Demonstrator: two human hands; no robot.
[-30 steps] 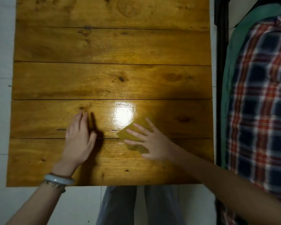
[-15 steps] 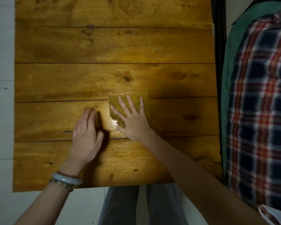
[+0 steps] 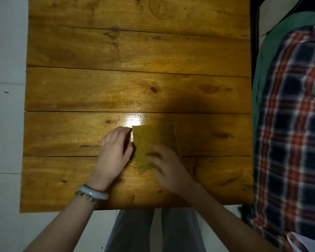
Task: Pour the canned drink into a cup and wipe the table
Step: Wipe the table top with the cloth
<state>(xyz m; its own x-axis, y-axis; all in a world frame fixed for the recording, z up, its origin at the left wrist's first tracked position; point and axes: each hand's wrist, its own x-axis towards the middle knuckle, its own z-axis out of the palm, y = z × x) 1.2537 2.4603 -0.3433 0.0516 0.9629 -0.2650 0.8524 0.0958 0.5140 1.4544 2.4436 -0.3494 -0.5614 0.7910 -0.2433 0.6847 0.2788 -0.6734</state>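
Yellow waffle-weave cloth (image 3: 153,140) lies on the near middle of the wooden worktop (image 3: 116,51), across the seam between the two nearest planks, and both of my operator's grips are on it. The right grip (image 3: 167,164) is released, its fingers laid out flat over the cloth's near right part and pressing it down. The left grip (image 3: 115,151) is curled at the cloth's left edge with fingertips touching it, but from this head view I cannot tell whether it pinches the edge or only butts against it. A bright glare (image 3: 135,120) sits on the plank just beyond the cloth; it may be wet film or just lamp shine on varnish. What worries me from here is the two grips working against each other: if one drags while the other pins, the cloth will bunch and ride over the liquid instead of lifting it. A sweep along the planks could also push moisture into the seams, where a flat cloth will not reach it. A sweep to the right could carry drips toward the plaid shirt (image 3: 289,124) lying just beside that edge of the worktop. As for containers, neither the can nor the cup shows anywhere in frame, so I can say nothing of what they hold, and I judge only the wiping is in hand.
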